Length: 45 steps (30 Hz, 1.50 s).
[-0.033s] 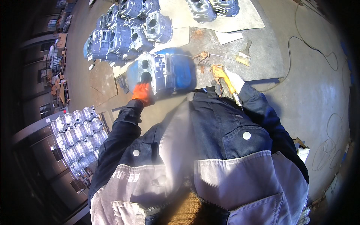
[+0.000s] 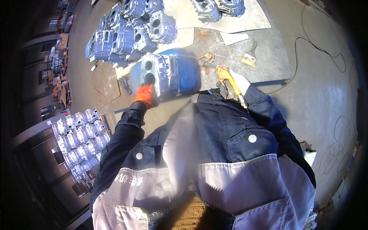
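My left hand (image 2: 145,95), in an orange glove, presses on the near face of a blue-grey metal casting (image 2: 168,73) with two round bores. The casting stands on a metal sheet (image 2: 264,65) on the floor right in front of me. My right hand (image 2: 239,81), in a pale glove, grips a yellow-handled tool (image 2: 227,76) with a thin metal tube that runs off to the right behind the casting. The tool is held just right of the casting. My dark work jacket hides everything below the hands.
Several similar grey castings (image 2: 130,30) crowd the floor behind, with two more (image 2: 214,7) at the top. A flat brush (image 2: 250,55) lies on the sheet. A cable (image 2: 318,46) loops over the floor on the right. Stacked castings (image 2: 80,134) stand at the left.
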Each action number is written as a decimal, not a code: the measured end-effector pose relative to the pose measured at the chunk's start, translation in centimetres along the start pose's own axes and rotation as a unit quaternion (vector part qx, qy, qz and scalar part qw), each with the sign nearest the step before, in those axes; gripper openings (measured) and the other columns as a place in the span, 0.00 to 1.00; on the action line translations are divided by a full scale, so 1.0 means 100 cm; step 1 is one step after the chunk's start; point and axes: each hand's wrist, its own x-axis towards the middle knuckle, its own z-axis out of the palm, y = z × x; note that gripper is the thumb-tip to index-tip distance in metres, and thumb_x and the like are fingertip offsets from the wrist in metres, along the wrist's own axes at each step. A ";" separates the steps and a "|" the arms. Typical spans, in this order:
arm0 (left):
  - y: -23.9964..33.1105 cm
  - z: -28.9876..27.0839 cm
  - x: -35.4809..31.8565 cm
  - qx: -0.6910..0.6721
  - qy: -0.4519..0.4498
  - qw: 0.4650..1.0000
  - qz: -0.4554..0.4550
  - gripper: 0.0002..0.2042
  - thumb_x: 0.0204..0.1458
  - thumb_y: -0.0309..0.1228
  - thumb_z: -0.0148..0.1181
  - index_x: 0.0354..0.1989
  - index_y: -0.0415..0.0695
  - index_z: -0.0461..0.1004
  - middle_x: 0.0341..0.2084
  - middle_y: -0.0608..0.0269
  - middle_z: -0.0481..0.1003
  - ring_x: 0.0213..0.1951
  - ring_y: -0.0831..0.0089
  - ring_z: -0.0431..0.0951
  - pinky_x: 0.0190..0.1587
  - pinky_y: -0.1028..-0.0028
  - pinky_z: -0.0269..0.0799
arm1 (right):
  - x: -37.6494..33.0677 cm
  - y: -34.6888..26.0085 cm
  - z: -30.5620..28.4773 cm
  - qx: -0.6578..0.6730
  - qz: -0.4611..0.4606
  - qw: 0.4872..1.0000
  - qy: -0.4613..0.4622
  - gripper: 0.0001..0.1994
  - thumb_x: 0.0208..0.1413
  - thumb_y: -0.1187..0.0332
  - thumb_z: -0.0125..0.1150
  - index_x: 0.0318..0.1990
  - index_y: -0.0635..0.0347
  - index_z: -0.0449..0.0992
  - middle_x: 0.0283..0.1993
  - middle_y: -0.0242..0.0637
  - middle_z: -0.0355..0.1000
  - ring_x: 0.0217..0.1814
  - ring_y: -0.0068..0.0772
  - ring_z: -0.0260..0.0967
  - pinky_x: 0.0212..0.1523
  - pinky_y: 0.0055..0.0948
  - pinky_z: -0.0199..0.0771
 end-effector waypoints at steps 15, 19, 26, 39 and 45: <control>-0.012 0.018 0.000 0.020 0.099 0.994 0.049 0.17 0.36 0.33 0.61 0.34 0.41 0.67 0.32 0.49 0.72 0.40 0.53 0.73 0.46 0.61 0.66 | 0.022 0.011 -0.018 0.029 0.004 0.992 -0.124 0.22 0.68 0.57 0.41 0.57 0.67 0.67 0.49 0.44 0.74 0.44 0.35 0.74 0.45 0.29 0.76; -0.010 0.015 -0.001 -0.008 0.083 0.995 0.048 0.17 0.37 0.33 0.59 0.36 0.39 0.68 0.33 0.49 0.72 0.41 0.52 0.73 0.47 0.60 0.66 | 0.018 0.007 -0.011 0.039 0.047 0.995 -0.072 0.21 0.67 0.53 0.41 0.56 0.59 0.69 0.42 0.39 0.73 0.34 0.33 0.72 0.30 0.34 0.77; -0.003 0.003 0.000 -0.006 0.052 0.998 0.028 0.14 0.38 0.31 0.55 0.34 0.39 0.67 0.33 0.49 0.72 0.41 0.52 0.73 0.48 0.60 0.64 | 0.017 0.005 -0.004 0.009 0.027 0.996 -0.084 0.23 0.68 0.54 0.39 0.55 0.65 0.68 0.44 0.48 0.75 0.37 0.38 0.76 0.34 0.33 0.79; -0.003 0.004 0.000 0.003 -0.017 1.000 -0.004 0.28 0.36 0.35 0.63 0.48 0.32 0.66 0.42 0.42 0.72 0.48 0.50 0.73 0.55 0.59 0.62 | 0.044 0.024 -0.039 0.069 0.022 0.993 -0.091 0.22 0.68 0.55 0.41 0.58 0.65 0.66 0.50 0.44 0.72 0.45 0.40 0.74 0.43 0.36 0.77; 0.003 -0.005 0.003 0.002 -0.085 0.995 -0.050 0.23 0.41 0.38 0.57 0.45 0.37 0.67 0.45 0.47 0.72 0.54 0.53 0.68 0.62 0.60 0.54 | 0.051 0.030 -0.051 0.078 0.024 0.987 -0.137 0.22 0.68 0.56 0.42 0.58 0.66 0.65 0.51 0.42 0.72 0.48 0.37 0.73 0.49 0.33 0.74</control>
